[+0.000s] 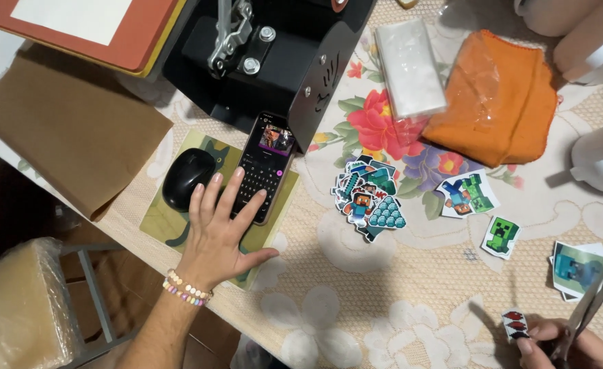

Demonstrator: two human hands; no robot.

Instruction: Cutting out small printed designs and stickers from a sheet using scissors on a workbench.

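My left hand (219,236) lies flat with fingers spread over the lower end of a black phone (266,164) whose screen is lit with a keyboard. The phone rests on a green mouse pad (161,219) beside a black computer mouse (185,176). A beaded bracelet circles that wrist. At the bottom right, my right hand (566,345) grips grey scissors (588,307), blades pointing up. A small red and black sticker (515,324) sits at that hand's fingertips. A pile of cut cartoon stickers (367,197) lies in the middle of the table.
A black heat press (281,48) stands at the top. An orange cloth (499,102) and a clear plastic packet (409,65) lie to its right. More stickers (469,193) and printed sheets (578,270) sit at right, white mugs (598,154) beyond. Brown paper (69,130) covers the left.
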